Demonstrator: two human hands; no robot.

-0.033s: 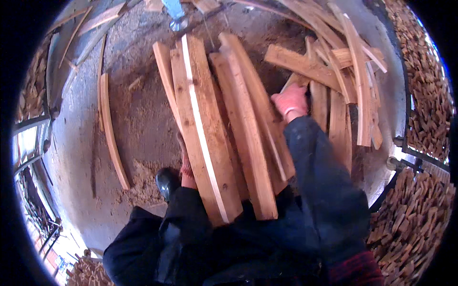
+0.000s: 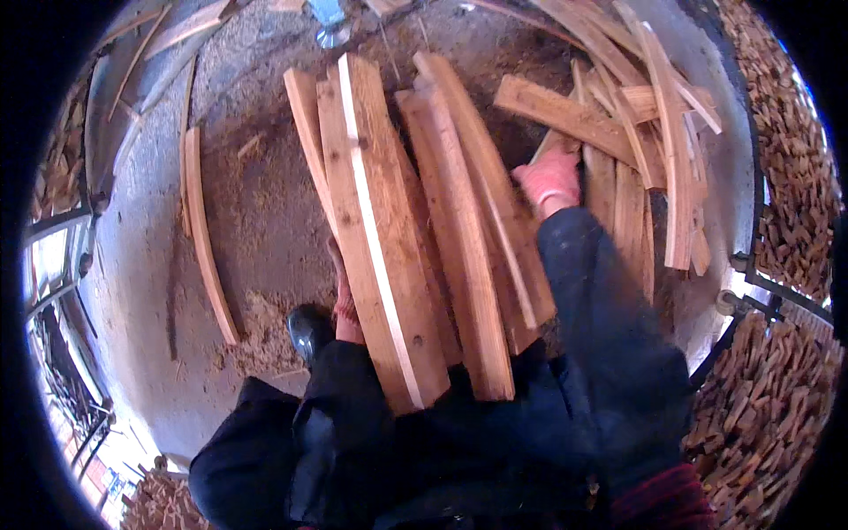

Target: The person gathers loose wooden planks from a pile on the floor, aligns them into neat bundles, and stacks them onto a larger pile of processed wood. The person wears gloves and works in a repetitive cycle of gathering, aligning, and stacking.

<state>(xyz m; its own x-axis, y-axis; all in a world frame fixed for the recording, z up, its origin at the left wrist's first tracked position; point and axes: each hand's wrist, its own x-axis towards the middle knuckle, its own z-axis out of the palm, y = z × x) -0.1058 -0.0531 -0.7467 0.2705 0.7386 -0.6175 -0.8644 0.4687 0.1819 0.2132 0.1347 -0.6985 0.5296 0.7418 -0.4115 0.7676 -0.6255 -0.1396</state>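
Several long wooden planks (image 2: 380, 221) lie side by side across my lap and stretch away from me, one with a bright pale stripe along it. My left hand (image 2: 344, 305) is pressed against their left edge; its fingers are partly hidden behind the wood. To the right of these planks, my right hand (image 2: 551, 179), in a pinkish glove, is closed at the end of a short wooden plank (image 2: 558, 141). Its fingertips are hidden. More planks (image 2: 630, 212) lie beside the right hand, with a thick one (image 2: 565, 115) crossing above it.
Thin strips of wood (image 2: 209, 238) lie on the sawdust-covered floor (image 2: 274, 203) at left. Curved-looking offcuts (image 2: 676, 168) are heaped at the far right. Stacked wood pieces (image 2: 777, 380) fill the right side behind a metal frame. A dark boot (image 2: 309, 331) is near my left hand.
My right hand and forearm appear slightly farther right, and the planks on my lap are shifted a little in the view. Both hands keep about the same hold.
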